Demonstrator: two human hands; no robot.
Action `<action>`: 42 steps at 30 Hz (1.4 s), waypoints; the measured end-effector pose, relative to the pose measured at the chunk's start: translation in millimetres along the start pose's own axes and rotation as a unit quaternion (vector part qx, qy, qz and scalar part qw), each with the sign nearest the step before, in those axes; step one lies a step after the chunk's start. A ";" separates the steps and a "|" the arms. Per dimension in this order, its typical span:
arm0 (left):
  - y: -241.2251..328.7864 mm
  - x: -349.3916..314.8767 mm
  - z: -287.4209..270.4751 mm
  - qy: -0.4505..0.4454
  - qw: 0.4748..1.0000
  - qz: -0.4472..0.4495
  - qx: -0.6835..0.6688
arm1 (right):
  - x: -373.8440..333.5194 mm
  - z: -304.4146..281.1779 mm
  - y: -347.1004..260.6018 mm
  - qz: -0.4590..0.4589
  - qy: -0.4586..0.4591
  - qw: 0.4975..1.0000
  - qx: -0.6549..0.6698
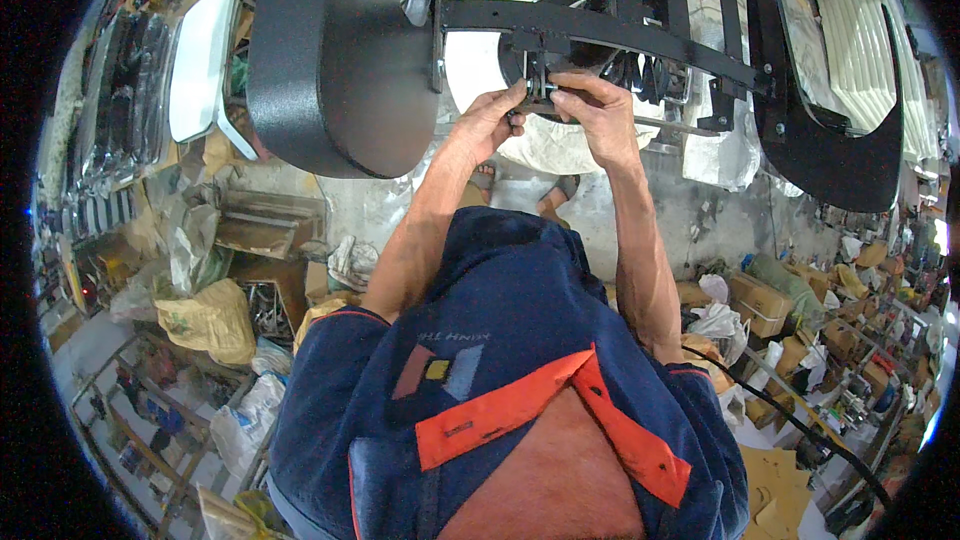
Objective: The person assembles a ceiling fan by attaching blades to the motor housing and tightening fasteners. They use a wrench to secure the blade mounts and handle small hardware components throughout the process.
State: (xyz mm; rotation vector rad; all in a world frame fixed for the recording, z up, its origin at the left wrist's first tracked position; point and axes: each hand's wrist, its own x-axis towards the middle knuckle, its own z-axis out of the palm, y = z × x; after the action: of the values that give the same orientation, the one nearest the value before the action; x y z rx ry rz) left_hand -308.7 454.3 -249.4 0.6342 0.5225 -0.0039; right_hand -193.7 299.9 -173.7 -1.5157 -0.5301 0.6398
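On the left, a black curved panel (345, 70); next, the left hand (487, 123), thumb up against the small dark bracket (540, 42) under the black crossbar (650, 43), fingers curled. Across from it, the right hand (600, 120), thumb and forefinger bent at that bracket. Is either gripping? Can't tell. Steady left, light right, I'd say, keeping everything square.
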 end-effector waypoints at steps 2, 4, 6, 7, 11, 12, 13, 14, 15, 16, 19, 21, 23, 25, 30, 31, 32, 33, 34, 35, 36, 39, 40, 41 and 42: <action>-1.1 -1.0 0.1 0.007 1.000 -0.007 0.001 | 0.1 -1.7 1.2 0.016 -0.011 1.000 0.016; -0.9 1.9 -4.0 0.002 1.000 -0.009 0.012 | 2.1 -1.4 -1.7 0.046 -0.021 0.998 0.030; -2.7 6.3 -11.6 -0.017 0.999 -0.009 0.028 | 1.1 2.4 -16.2 0.096 -0.024 0.994 0.039; -4.7 7.8 -14.8 -0.013 0.999 -0.015 0.027 | 3.0 0.1 -10.3 0.091 -0.042 0.995 0.001; -3.1 9.2 -14.7 -0.015 0.999 -0.021 0.019 | 3.5 13.7 -14.3 0.155 0.018 0.988 -0.008; -4.5 8.9 -15.9 -0.017 1.000 -0.018 0.013 | 0.6 19.4 -21.6 0.151 0.044 0.988 0.007; -5.7 8.9 -17.1 -0.017 1.000 -0.018 0.008 | -3.4 25.1 -29.5 0.147 0.071 0.986 0.022; -5.5 9.3 -16.3 -0.018 1.000 -0.018 0.004 | -6.8 27.4 -34.6 0.141 0.098 0.985 0.037; -5.2 9.6 -15.7 -0.019 1.000 -0.018 0.000 | -10.7 23.8 -33.0 0.171 0.072 0.981 0.055; -4.9 8.9 -15.7 -0.009 1.000 -0.019 0.003 | -15.0 17.1 -27.9 0.201 0.047 0.976 0.073; -5.8 9.1 -13.5 -0.004 1.000 -0.021 0.001 | -18.0 12.2 -18.0 0.194 0.082 0.968 0.134; -6.7 9.7 -15.4 -0.023 0.999 -0.017 -0.013 | -18.2 22.6 -20.5 0.168 0.102 0.961 0.194; -6.2 9.8 -16.1 -0.011 1.000 -0.014 -0.001 | -14.9 14.0 -16.6 0.180 0.085 0.969 0.148; -4.9 10.0 -15.0 -0.008 1.000 -0.012 0.004 | -15.0 13.7 -15.8 0.193 0.111 0.966 0.132; -5.5 10.0 -16.8 -0.018 1.000 -0.019 0.001 | -13.9 14.8 -20.8 0.172 0.077 0.974 0.124; -5.9 10.8 -17.7 -0.018 1.000 -0.018 -0.003 | -14.1 19.1 -22.8 0.167 0.082 0.972 0.142; -6.1 11.0 -17.1 -0.019 1.000 -0.018 -0.006 | -14.4 22.3 -26.6 0.163 0.089 0.969 0.161; -6.1 11.4 -16.5 -0.020 1.000 -0.017 -0.009 | -14.1 19.7 -24.2 0.164 0.088 0.972 0.141; -6.6 11.1 -16.0 -0.021 1.000 -0.019 -0.012 | -13.7 14.6 -19.6 0.166 0.088 0.975 0.122; -4.5 7.8 -12.0 -0.021 0.999 -0.020 -0.014 | -13.0 12.1 -19.9 0.167 0.087 0.977 0.103; -2.4 5.6 -9.0 -0.021 0.999 -0.022 -0.017 | -12.7 10.1 -21.1 0.179 0.066 0.976 0.108; 0.7 4.9 -6.5 -0.021 0.999 -0.027 -0.015 | -12.7 11.0 -27.5 0.190 0.054 0.974 0.113; 1.2 4.2 -5.5 -0.019 0.999 -0.025 -0.013 | -12.3 16.5 -27.9 0.178 0.085 0.974 0.108; 1.9 2.7 -3.7 -0.017 1.000 -0.022 -0.011 | -11.8 19.4 -28.0 0.166 0.116 0.974 0.102; 2.5 1.9 -2.5 -0.016 1.000 -0.020 -0.009 | -11.1 15.3 -27.0 0.177 0.083 0.976 0.094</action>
State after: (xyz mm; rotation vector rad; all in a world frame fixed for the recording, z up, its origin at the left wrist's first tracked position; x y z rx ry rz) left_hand -307.8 458.1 -250.5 0.6046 0.5042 -0.0468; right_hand -210.8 305.0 -146.0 -1.4779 -0.0658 0.8032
